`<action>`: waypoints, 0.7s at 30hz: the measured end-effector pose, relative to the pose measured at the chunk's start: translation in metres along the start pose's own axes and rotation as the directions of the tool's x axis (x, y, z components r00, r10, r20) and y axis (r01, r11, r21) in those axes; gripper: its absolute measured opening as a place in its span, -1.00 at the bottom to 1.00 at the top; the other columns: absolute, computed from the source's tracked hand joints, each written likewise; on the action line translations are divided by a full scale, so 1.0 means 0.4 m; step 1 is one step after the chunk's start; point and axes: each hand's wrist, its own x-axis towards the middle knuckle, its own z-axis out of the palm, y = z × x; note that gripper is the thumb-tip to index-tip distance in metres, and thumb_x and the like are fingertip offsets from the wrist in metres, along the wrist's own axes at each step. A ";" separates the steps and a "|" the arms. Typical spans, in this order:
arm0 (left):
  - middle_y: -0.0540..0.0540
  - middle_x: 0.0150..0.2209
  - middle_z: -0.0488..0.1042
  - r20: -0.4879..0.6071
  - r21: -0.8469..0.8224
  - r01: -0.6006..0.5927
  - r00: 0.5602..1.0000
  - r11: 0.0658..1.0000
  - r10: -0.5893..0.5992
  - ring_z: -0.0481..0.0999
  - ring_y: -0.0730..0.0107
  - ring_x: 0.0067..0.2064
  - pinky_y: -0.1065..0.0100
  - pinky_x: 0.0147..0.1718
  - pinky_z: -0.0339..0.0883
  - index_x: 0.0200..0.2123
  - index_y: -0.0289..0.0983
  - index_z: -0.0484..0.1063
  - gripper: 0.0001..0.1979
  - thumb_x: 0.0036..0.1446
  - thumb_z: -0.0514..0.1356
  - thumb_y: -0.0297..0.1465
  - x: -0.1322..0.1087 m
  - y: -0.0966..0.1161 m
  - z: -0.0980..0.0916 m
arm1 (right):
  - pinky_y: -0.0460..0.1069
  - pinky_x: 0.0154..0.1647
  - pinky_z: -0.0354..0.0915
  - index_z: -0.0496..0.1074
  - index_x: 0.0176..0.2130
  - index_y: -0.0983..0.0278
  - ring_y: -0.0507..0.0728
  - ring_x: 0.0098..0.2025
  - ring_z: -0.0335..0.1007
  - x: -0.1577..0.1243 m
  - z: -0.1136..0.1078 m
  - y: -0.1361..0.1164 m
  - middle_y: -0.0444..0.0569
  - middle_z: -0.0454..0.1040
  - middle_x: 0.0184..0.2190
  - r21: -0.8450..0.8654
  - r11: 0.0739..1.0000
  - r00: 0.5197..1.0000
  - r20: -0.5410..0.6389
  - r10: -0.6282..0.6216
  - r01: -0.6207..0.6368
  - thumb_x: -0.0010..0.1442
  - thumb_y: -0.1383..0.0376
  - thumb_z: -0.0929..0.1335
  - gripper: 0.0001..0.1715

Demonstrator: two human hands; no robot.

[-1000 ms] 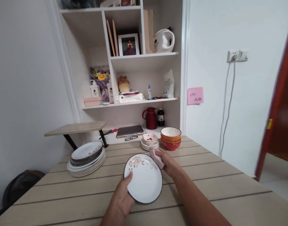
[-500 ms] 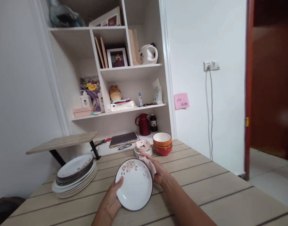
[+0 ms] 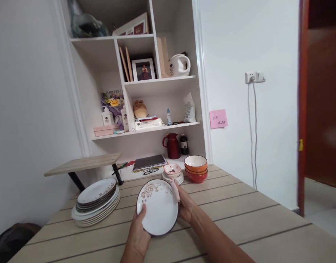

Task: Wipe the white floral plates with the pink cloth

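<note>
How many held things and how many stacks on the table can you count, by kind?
Plate, held: 1
Cloth, held: 1
Plate stack: 1
Bowl stack: 1
Small dish stack: 1
Total: 5

- My one view looks out from my head, forward and down across the table (image 3: 252, 208).
- My left hand (image 3: 137, 232) and right hand (image 3: 185, 204) show near, low in the middle; the shelves (image 3: 162, 80) stand farther off, ahead.
</note>
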 end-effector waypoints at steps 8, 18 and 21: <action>-0.31 -0.11 0.58 -0.085 -0.036 -0.094 0.992 0.995 0.090 0.49 0.00 0.03 0.03 0.10 0.30 0.21 -0.34 0.23 -0.37 0.03 0.25 -0.49 0.055 -0.019 -0.048 | -0.07 -0.46 0.30 0.25 -0.15 0.14 0.07 -0.42 0.41 -0.004 0.029 0.049 -0.19 0.48 -0.41 -0.154 0.972 0.943 -0.257 -0.212 0.176 -0.03 0.26 0.42 -0.57; -0.31 -0.05 0.55 -0.157 -0.006 -0.159 0.975 0.987 0.156 0.47 0.03 0.06 0.10 0.07 0.33 0.23 -0.32 0.20 -0.36 0.06 0.25 -0.46 0.036 -0.023 -0.033 | -0.13 -0.58 0.15 0.20 -0.23 0.14 0.02 -0.55 0.24 0.052 0.033 0.142 -0.24 0.33 -0.54 -0.213 0.953 0.827 -0.479 -0.294 0.216 -0.18 0.36 0.30 -0.58; -0.28 -0.01 0.53 -0.098 0.011 -0.125 0.987 0.992 0.126 0.50 0.06 0.04 0.11 0.08 0.33 0.22 -0.28 0.22 -0.36 0.05 0.26 -0.49 0.018 -0.020 -0.006 | -0.14 -0.57 0.11 0.22 -0.25 0.17 0.00 -0.54 0.21 0.055 0.018 0.113 -0.26 0.29 -0.56 -0.243 0.936 0.821 -0.456 -0.343 0.256 -0.23 0.39 0.29 -0.56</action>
